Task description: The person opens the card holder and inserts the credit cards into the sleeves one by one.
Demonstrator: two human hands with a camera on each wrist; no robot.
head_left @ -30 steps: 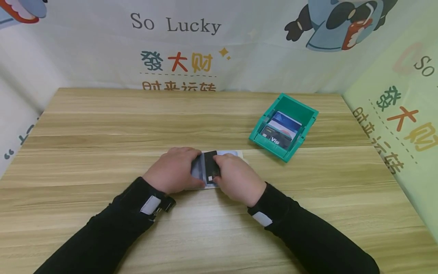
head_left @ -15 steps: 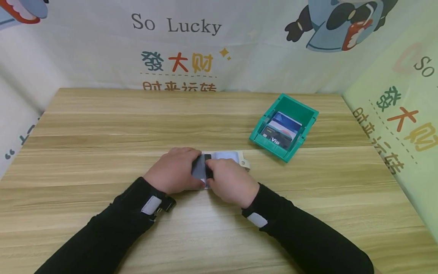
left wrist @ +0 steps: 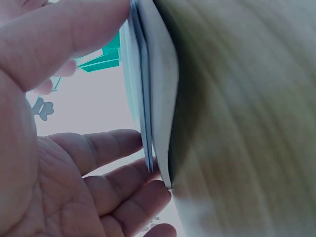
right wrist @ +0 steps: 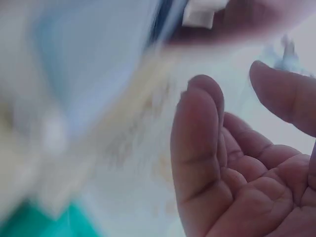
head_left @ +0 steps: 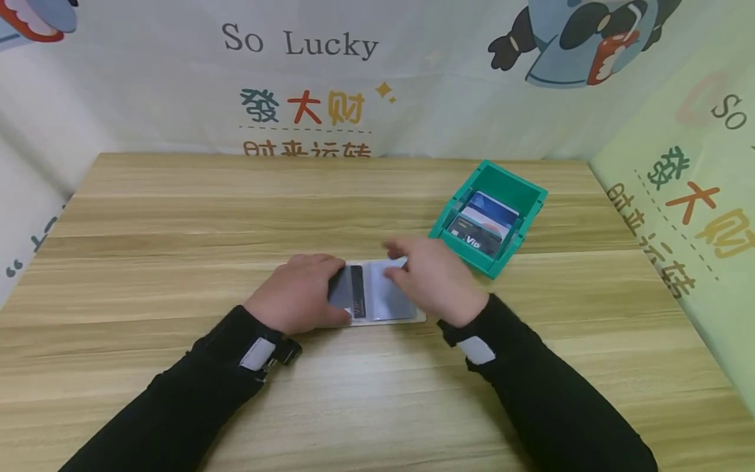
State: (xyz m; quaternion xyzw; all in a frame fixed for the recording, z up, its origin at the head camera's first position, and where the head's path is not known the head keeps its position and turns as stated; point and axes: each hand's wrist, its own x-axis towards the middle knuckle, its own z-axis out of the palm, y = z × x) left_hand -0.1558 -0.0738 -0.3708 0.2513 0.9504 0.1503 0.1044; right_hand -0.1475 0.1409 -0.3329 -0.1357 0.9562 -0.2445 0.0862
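Note:
An opened card holder (head_left: 392,298) with clear sleeves lies on the table in front of me. My left hand (head_left: 295,295) holds its left part between thumb and fingers, and covers much of that side. In the left wrist view the layered edge of the card holder (left wrist: 163,94) runs from the thumb to the fingertips. A black card (head_left: 358,292) marked VIP sits in the left sleeve, partly showing beside the thumb. My right hand (head_left: 445,278) hovers above the holder's right side, thumb and fingers apart with nothing between them, as the right wrist view also shows.
A green plastic bin (head_left: 522,187) stands at the back right, just beyond my right hand. Inside it lie cards (head_left: 492,213), one blue and white and one dark with VIP on it. Printed cloth (head_left: 436,118) hangs behind the wooden table (head_left: 206,216).
The black card has slid left into the sleeve under the right hand's push. The right hand has then let go and moved up and right. My left hand has stayed in place.

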